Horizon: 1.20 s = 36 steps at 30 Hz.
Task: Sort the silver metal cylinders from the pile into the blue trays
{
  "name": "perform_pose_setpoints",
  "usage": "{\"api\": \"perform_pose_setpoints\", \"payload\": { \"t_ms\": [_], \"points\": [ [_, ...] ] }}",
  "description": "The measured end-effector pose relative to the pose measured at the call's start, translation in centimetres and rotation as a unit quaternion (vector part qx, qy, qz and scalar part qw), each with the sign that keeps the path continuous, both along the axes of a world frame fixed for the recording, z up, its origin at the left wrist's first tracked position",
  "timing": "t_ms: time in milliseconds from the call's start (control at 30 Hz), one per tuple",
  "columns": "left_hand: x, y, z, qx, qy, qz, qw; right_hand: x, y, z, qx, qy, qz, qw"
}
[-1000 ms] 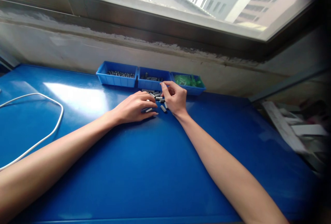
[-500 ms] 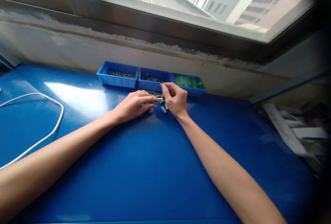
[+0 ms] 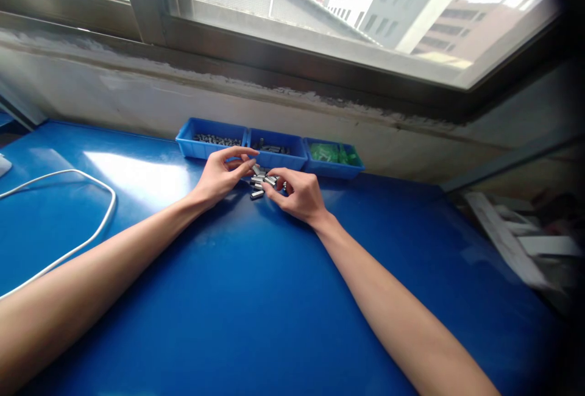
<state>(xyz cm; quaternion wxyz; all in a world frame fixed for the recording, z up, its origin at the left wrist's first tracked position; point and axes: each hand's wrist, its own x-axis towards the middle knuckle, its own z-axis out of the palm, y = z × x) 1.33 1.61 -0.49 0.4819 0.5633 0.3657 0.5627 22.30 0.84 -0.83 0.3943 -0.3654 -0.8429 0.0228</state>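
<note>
A small pile of short, silvery metal pieces [image 3: 257, 194] lies on the blue table, just in front of the middle bin. My left hand [image 3: 222, 178] is at the pile's left edge, its fingers curled and the thumb close to a small metal piece [image 3: 256, 170] that it appears to grip. From the right, my right hand [image 3: 299, 194] reaches into the pile. Its thumb and forefinger close around another metal piece, and more pieces show beneath the curled fingers. The palms and the undersides of the fingers are hidden.
Along the wall stand three joined blue bins: a left bin [image 3: 192, 147] with small metal parts, a middle bin [image 3: 298, 158] with longer metal parts, and a right bin [image 3: 340, 170] with green pieces. A white cable [image 3: 109, 201] loops over the table [image 3: 256, 298] at left.
My left hand has drawn back leftward and up, its fingers now curled. My right hand has come down from the bin's edge onto the pile, which looks more gathered. The view has shifted slightly.
</note>
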Motion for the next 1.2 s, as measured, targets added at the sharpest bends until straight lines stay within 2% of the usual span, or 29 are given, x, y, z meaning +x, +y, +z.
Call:
{"api": "perform_pose_setpoints", "payload": {
  "t_ms": [133,333,433,500,600,733,833,900,1000,1067,1200],
  "points": [
    [0.1,-0.3,0.3,0.0,0.003,-0.036,0.999,0.0,0.1,-0.2,0.032,-0.038,0.006,0.999],
    [0.2,-0.4,-0.1,0.054,0.063,-0.056,0.995,0.0,0.5,-0.5,0.064,-0.053,0.018,0.996],
    [0.4,-0.4,-0.3,0.071,0.087,-0.033,0.993,-0.1,0.4,-0.5,0.06,-0.039,0.009,0.997],
    [0.5,-0.5,-0.2,0.112,0.115,0.011,0.987,-0.1,0.4,-0.4,0.063,-0.007,-0.022,0.998],
    [0.6,-0.9,0.1,0.206,0.22,0.069,0.951,0.1,0.8,-0.3,0.058,0.087,-0.115,0.988],
    [0.6,-1.9,0.2,0.279,0.402,0.039,0.871,0.8,1.9,-0.4,0.007,0.174,-0.236,0.956],
    [0.7,-2.3,0.0,0.307,0.485,0.011,0.819,1.1,2.5,-0.6,-0.032,0.191,-0.255,0.947],
    [0.6,-2.3,-0.3,0.322,0.496,-0.008,0.806,1.1,2.5,-0.6,-0.044,0.192,-0.243,0.95],
    [0.4,-2.0,-0.5,0.343,0.48,-0.043,0.806,0.9,2.3,-0.5,-0.044,0.187,-0.225,0.955],
    [0.3,-1.8,-0.6,0.349,0.456,-0.048,0.817,0.7,2.0,-0.4,-0.041,0.187,-0.215,0.958],
    [0.2,-1.5,-0.4,0.301,0.366,0.005,0.88,0.4,1.7,-0.2,-0.037,0.17,-0.174,0.969]
  ]
}}
